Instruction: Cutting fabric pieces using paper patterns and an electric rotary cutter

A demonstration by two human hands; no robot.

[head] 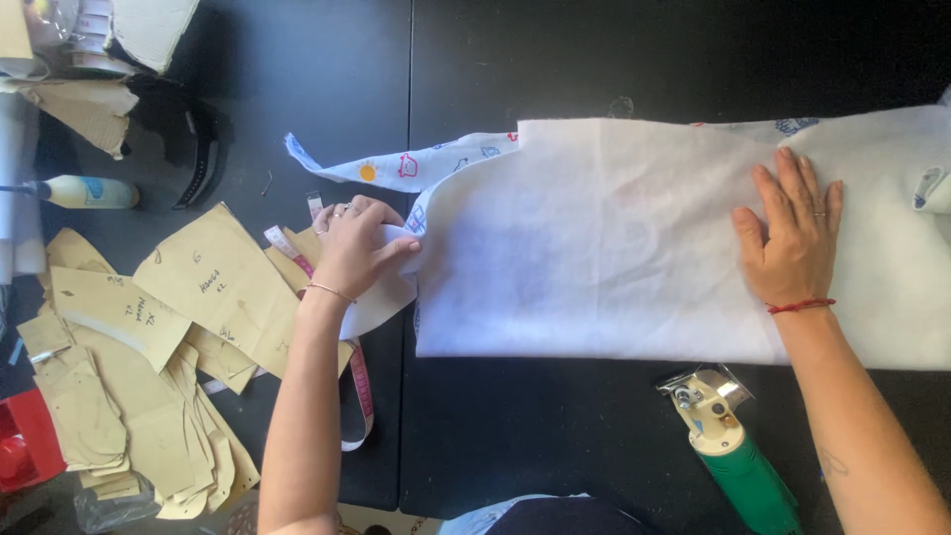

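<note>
A large piece of white fabric (594, 238) lies flat across the black table (515, 59), with a printed strip of the same cloth (396, 168) trailing off its upper left corner. My left hand (355, 248) pinches the fabric's left edge, fingers closed on a fold of it. Further right, my right hand (792, 238) presses flat on the fabric with fingers spread, holding nothing.
Several brown paper pattern pieces (149, 337) are piled at the left, with a pink measuring tape (359, 391) running under my left arm. A green-handled electric cutter (733, 446) lies at the front. A black strap (203, 149), cardboard and a red object (25, 441) sit along the left side.
</note>
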